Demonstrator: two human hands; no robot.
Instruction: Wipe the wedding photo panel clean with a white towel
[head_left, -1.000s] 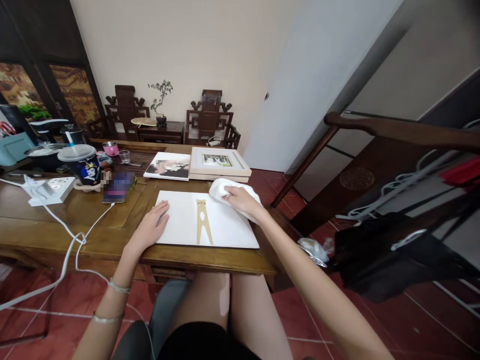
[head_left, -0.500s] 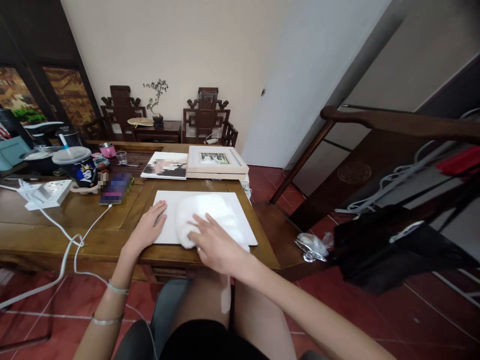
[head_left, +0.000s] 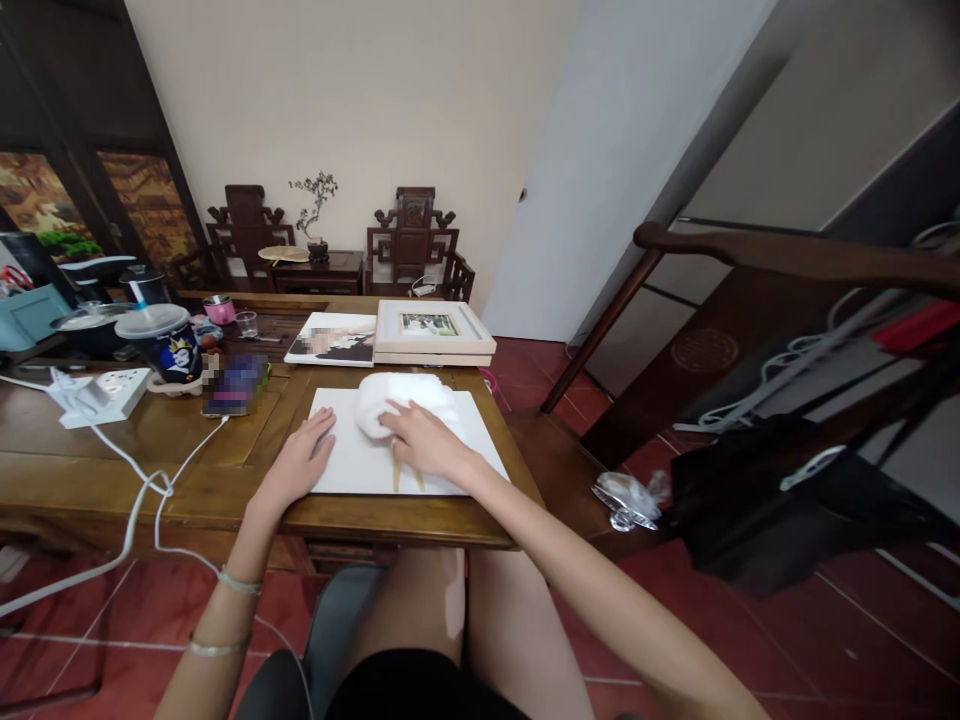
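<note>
Scene: a seated person's own view down at a wooden surface (head_left: 187, 470), with their bare knees below its near edge.
White board: a flat white panel (head_left: 345, 465) lies near the front edge of the surface, straight ahead of the person. A tan stand-shaped piece (head_left: 395, 478) shows on it, partly covered by the right hand.
Left hand (head_left: 300, 462): rests flat with fingers spread on the left edge of the white panel, pinning it down. It grips nothing.
Right hand (head_left: 420, 443): presses palm-down on a bunched white cloth (head_left: 401, 395) near the far middle of the panel, fingers loosely curled over the cloth.
Doing it well: in my judgement the wipe goes best with even, light pressure in overlapping strokes, while the left hand holds the panel from sliding. Passing gently over the tan piece should keep the cloth from snagging it.
Behind the panel: a framed picture (head_left: 433, 330) lies on another frame, touching it, with a photo print (head_left: 334, 337) just to its left.
Left of the panel: a phone (head_left: 234, 385) on a white cable, a lidded drink cup with a straw (head_left: 166, 340), and a white power strip (head_left: 101, 392) further left.
Right of the surface: a dark wooden chair arm (head_left: 787, 255) and dark cloth draped below it.
</note>
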